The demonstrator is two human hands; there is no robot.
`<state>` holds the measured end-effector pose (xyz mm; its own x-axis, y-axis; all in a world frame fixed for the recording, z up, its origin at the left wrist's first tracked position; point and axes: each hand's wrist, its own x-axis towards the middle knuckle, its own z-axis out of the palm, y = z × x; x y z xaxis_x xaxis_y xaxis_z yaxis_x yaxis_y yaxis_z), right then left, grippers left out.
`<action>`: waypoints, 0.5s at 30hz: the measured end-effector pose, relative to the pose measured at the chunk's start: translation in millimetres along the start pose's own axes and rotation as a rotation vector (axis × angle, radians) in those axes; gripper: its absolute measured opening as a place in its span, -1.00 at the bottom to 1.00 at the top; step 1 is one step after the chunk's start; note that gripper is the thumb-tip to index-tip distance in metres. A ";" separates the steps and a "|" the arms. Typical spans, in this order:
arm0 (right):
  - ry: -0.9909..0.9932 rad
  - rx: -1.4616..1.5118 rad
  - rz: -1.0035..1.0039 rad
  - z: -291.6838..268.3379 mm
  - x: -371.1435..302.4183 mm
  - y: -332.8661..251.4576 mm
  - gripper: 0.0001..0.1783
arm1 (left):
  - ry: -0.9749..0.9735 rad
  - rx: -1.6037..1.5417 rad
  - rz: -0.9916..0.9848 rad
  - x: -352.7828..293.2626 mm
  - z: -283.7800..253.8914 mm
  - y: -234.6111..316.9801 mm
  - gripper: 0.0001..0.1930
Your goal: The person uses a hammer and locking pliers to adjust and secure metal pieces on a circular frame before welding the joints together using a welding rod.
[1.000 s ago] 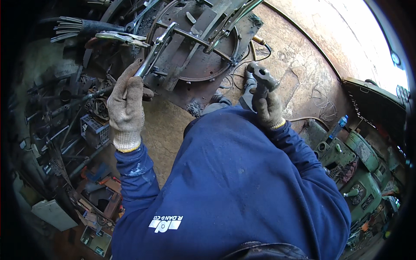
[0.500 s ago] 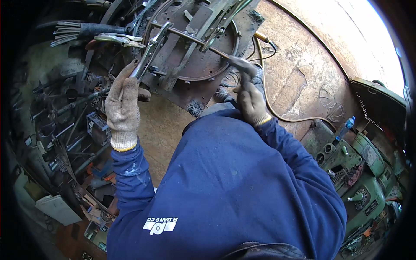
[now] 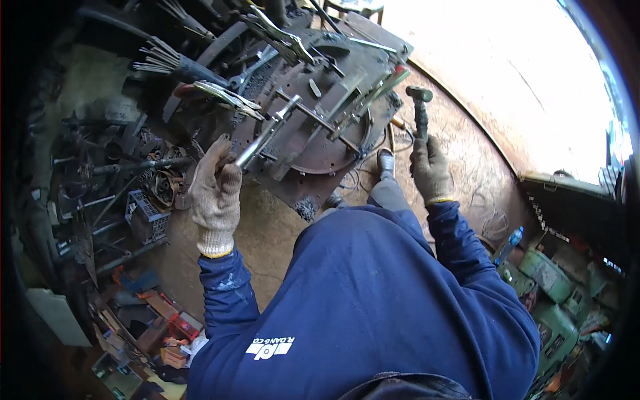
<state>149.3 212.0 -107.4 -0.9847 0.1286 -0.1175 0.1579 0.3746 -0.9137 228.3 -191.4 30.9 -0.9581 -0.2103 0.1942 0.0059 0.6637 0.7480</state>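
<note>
My left hand (image 3: 215,195), in a beige knit glove, grips the near end of a long flat steel bar (image 3: 267,133) that lies across a rusty round steel work table (image 3: 320,150). Thin rods and other bars are laid and clamped across that table. My right hand (image 3: 430,170), also gloved, holds a hammer (image 3: 420,110) by its handle, head up, to the right of the table's edge and clear of the metal. My blue sleeves and jacket fill the lower middle of the view.
Locking pliers (image 3: 227,97) and clamps lie at the table's far left. Scrap metal, rods and a grey crate (image 3: 148,213) crowd the floor on the left. Green machines (image 3: 553,300) and a blue bottle (image 3: 510,243) stand at the right. A cable (image 3: 400,127) runs on the concrete floor.
My right hand has swung the hammer up and away to the right of the table. My left hand keeps its grip on the bar.
</note>
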 end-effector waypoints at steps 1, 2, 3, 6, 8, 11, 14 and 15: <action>-0.025 -0.085 -0.025 -3.9 22.2 -10.1 -0.67 | 0.065 -0.043 -0.012 -6.3 1.6 -5.6 -0.31; -0.021 -0.191 -0.141 -6.4 44.7 -22.4 -0.67 | 0.132 -0.086 -0.023 -11.6 2.2 -8.1 -0.31; -0.040 -0.245 -0.241 -8.3 65.7 -41.9 -0.67 | 0.206 -0.111 -0.053 -16.0 1.7 -6.5 -0.30; -0.149 -0.376 -0.460 -6.0 140.6 -69.3 -0.66 | 0.478 -0.153 -0.048 -24.2 9.6 -4.8 -0.30; -0.249 -0.339 -0.564 4.3 184.9 -87.4 -0.65 | 0.591 -0.113 -0.162 -42.7 14.3 -24.8 -0.39; -0.409 -0.494 -0.643 29.9 243.1 -111.6 -0.63 | 0.729 0.058 -0.358 -71.0 37.1 -29.4 -0.42; -0.592 -0.550 -0.760 73.1 284.5 -124.0 -0.66 | 0.796 0.060 -0.642 -126.2 74.2 -42.7 -0.43; -0.642 -0.553 -0.806 90.7 294.2 -124.1 -0.67 | 0.781 0.083 -0.752 -155.7 89.3 -53.7 -0.44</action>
<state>-166.6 120.1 -63.8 -0.6461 -0.7567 0.0995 -0.6746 0.5052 -0.5382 351.6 -130.3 -96.2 -0.2616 -0.9621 0.0762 -0.5536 0.2143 0.8047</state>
